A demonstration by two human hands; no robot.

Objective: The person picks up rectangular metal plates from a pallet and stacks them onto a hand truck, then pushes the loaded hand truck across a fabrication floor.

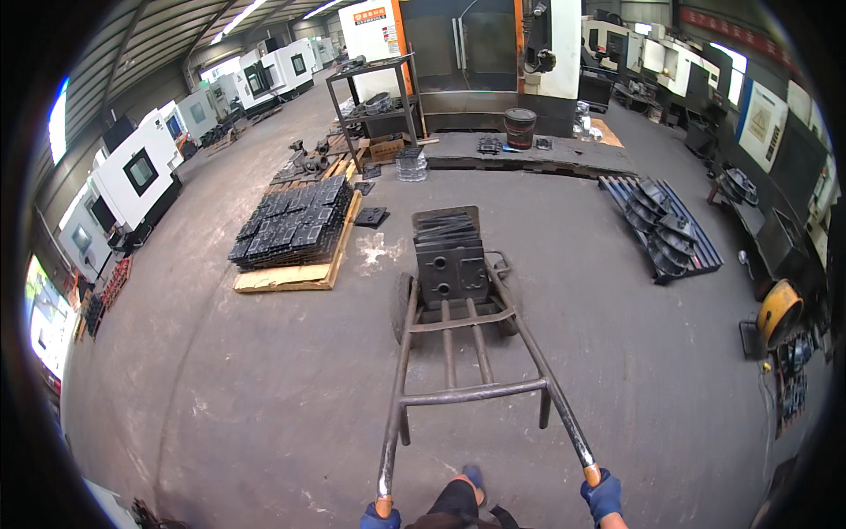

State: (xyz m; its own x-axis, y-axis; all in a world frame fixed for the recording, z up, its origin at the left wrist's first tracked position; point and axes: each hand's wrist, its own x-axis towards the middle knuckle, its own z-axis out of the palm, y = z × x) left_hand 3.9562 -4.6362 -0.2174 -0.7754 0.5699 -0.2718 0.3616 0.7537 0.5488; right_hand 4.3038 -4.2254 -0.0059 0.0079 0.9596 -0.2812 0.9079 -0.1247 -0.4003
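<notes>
A two-wheeled metal hand cart stretches out ahead of me, its two long handles pointing back toward my body. My left hand, in a blue glove, is closed round the left handle's end; the frame's lower edge cuts part of it off. Round the right handle's brown grip, my gloved right hand is closed too. At the cart's far end rides a stack of dark metal plates, the nearest one upright with round holes. One wheel shows at the left of the load.
Left ahead, a wooden pallet bears many stacked dark plates. A blue pallet with curved metal castings lies to the right. Straight ahead are a low platform, a bucket and a large machine. A yellow fan stands far right.
</notes>
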